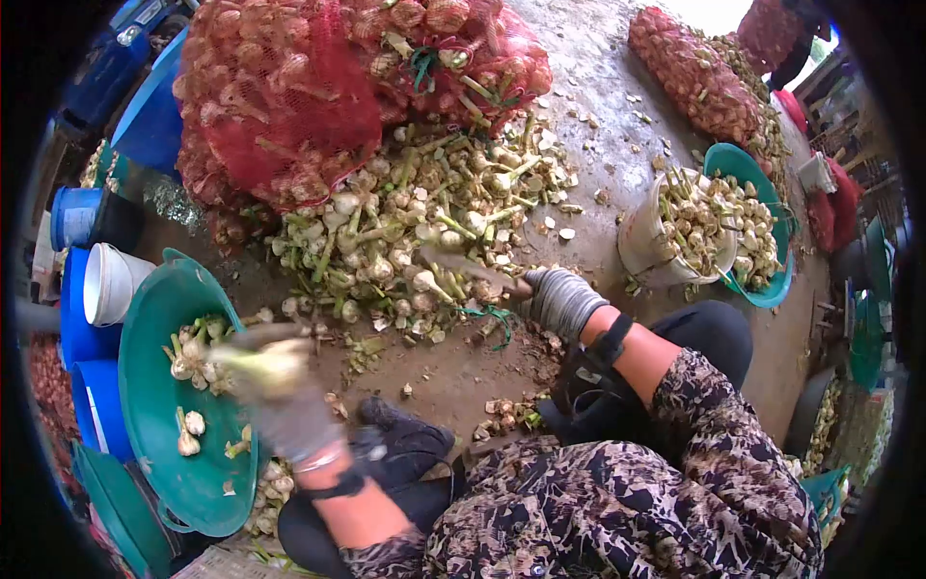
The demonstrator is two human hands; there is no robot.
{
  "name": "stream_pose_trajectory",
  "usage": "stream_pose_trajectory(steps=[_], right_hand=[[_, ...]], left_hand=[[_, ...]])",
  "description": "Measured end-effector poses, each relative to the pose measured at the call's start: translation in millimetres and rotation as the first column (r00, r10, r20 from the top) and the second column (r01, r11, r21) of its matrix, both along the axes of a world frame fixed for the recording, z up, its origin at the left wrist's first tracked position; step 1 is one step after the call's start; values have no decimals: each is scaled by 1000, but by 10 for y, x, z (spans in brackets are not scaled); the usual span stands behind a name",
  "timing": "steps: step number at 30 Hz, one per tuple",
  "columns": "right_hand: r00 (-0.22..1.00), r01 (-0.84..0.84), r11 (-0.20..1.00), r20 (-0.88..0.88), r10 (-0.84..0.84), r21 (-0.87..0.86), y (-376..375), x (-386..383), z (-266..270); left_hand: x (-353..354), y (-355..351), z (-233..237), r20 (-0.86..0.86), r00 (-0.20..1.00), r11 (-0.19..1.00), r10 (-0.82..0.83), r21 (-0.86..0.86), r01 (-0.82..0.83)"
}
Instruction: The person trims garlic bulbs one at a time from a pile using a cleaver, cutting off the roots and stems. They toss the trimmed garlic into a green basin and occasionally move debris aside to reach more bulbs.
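Observation:
My left hand (282, 410), in a grey glove and smeared by motion, holds a garlic bulb (280, 365) with a pale green stem. It is at the right rim of a green basin (145, 386), where several garlic bulbs lie. My right hand (562, 302), also gloved, is closed round the handle of a knife (468, 265). The blade points left, over the lower edge of a big heap of loose garlic (386, 227) with stems on. A green string (497, 323) lies on the ground below the knife.
Red mesh sacks of garlic (280, 96) stand behind the heap. At right are a white bucket (646, 241) full of garlic and a teal basin (786, 227). Blue tubs (101, 405) and a white pail (116, 285) line the left. A person (801, 43) is at the far right.

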State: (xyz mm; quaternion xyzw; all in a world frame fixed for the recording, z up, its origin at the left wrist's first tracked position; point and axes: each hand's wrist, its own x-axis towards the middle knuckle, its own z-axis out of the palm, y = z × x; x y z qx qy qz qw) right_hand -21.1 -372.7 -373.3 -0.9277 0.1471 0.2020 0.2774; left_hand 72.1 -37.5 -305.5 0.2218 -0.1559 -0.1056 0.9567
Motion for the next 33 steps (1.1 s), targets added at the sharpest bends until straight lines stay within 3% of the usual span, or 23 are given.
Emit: stream_pose_trajectory(steps=[1,4,6,7,8,9,10,12,13,14,15,16,18,22,24,26,27,28,30,31,33], right_hand=[[993,99,983,43,-107,158,3,-20,29],[965,168,951,154,-212,259,47,0,-21],[959,163,959,191,-210,233,78,25,-92],[962,126,969,213,-172,214,91,31,-63],[963,87,977,236,-133,193,97,49,-30],[977,87,970,169,-127,228,110,82,20],[976,138,957,127,-174,254,139,86,107],[969,172,938,120,-216,302,141,73,45],[973,137,951,140,-181,276,123,73,83],[973,142,952,137,-185,271,104,71,47],[973,147,951,134,-189,271,82,61,2],[973,150,950,130,-191,273,64,49,-38],[974,160,939,105,-200,305,40,51,-64],[977,183,937,53,-208,298,47,88,-143],[975,154,951,116,-191,267,67,108,-128],[979,145,955,100,-176,260,51,137,-137],[982,133,957,99,-163,258,49,151,-165],[984,123,959,98,-152,257,52,160,-177],[987,101,968,95,-126,230,62,201,-95],[991,56,983,110,-76,177,74,217,-49],[988,-27,995,154,12,97,118,180,-24]], left_hand=[[-14,69,320,55,996,989,68,-134,-60],[128,307,202,-231,921,870,313,-319,-375],[196,19,-274,-124,990,993,71,-89,-82],[333,-59,-927,-167,986,985,7,169,22],[473,-148,-1414,-221,974,903,-44,409,134],[314,-653,-1311,-475,858,793,196,592,147],[377,-784,-1665,-578,805,733,131,603,314],[589,-803,-2929,-618,775,644,133,648,406],[603,-984,-3225,-450,854,380,262,861,337],[619,-1192,-3311,-239,915,72,324,971,228],[671,-1248,-3359,-74,969,-176,235,977,117],[657,-1318,-3415,-70,967,-326,247,933,151],[690,-1596,-2776,-124,971,-697,206,678,234],[864,-1686,-2734,-196,966,-841,166,484,243],[850,-1659,-2661,-188,969,-823,159,518,236],[787,-1418,-2877,-232,970,-308,78,919,245],[808,-1183,-3797,-145,983,34,114,989,142],[698,-1158,-3598,-145,983,23,112,989,143],[395,-1224,-2699,-206,977,356,46,918,177],[314,-1203,-2369,-204,978,353,46,919,175],[166,-1154,-1927,-309,927,602,-213,706,374]])
